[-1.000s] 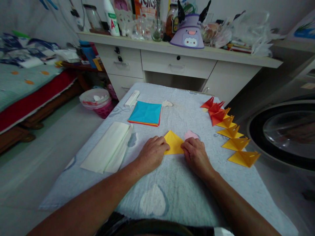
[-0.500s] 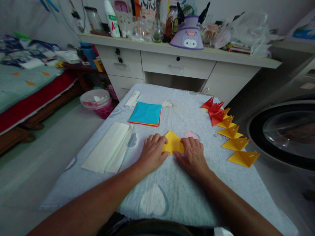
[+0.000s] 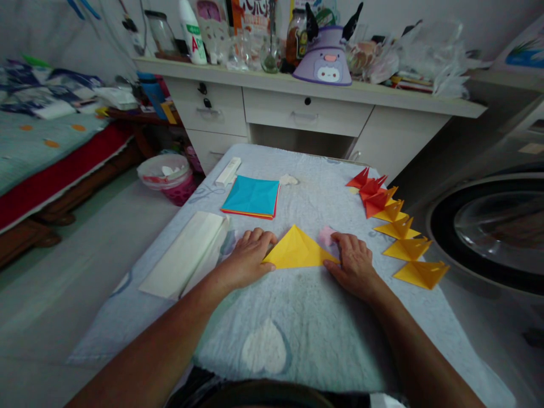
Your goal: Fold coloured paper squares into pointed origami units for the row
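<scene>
Yellow paper [image 3: 297,252], long edge nine to three o'clock.
From the left hand [image 3: 249,259] it's at three, from the right hand [image 3: 353,262] nine; each grasps a tip, neither nearer.

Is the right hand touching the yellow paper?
Touching. In the head view, the right hand has its thumb on the right corner of the yellow paper.

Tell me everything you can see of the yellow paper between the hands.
The yellow paper looks thin and plain, shaped as a wide triangle with faint creases running down from its peak. It lies roughly flat on the cloth, peak at the far side, long edge nearest. The left hand touches its left corner and the right hand its right corner. Its layers cannot be counted.
</scene>
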Demonstrator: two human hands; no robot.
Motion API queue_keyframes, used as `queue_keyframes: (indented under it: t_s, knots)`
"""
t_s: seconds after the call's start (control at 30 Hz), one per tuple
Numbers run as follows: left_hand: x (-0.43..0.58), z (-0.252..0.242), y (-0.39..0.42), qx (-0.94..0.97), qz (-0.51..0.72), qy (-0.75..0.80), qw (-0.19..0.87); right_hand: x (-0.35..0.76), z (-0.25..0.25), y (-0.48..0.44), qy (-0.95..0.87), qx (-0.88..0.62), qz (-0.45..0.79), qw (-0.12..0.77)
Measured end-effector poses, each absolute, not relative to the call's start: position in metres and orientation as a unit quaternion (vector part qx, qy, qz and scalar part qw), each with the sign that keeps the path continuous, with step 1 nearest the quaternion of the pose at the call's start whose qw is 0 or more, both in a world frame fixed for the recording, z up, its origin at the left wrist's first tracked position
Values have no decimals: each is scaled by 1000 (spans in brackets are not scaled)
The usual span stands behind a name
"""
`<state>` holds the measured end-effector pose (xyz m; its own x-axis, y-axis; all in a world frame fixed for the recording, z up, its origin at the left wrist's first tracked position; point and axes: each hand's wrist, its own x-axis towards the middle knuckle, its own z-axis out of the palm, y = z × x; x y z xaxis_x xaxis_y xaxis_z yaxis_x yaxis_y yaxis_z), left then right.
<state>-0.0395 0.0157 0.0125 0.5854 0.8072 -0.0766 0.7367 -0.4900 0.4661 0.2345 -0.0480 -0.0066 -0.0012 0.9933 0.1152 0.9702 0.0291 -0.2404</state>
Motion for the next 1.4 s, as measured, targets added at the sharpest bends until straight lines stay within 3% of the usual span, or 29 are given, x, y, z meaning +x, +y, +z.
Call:
queue_keyframes:
  t_s: [0.63,0.9,1.27,1.4]
  knots:
    - [-58,35,25,875,7,367,315,246,5,-45,-754,-600,148,222]
    - [-34,24,20,853,191,359,327,235,-3,-45,-754,-577,149,277]
    - [-36,15,17,870,365,276,185,236,4,-45,-764,-503,195,353]
    - [-41,22,15,857,391,263,208,241,0,-43,-754,-526,171,355]
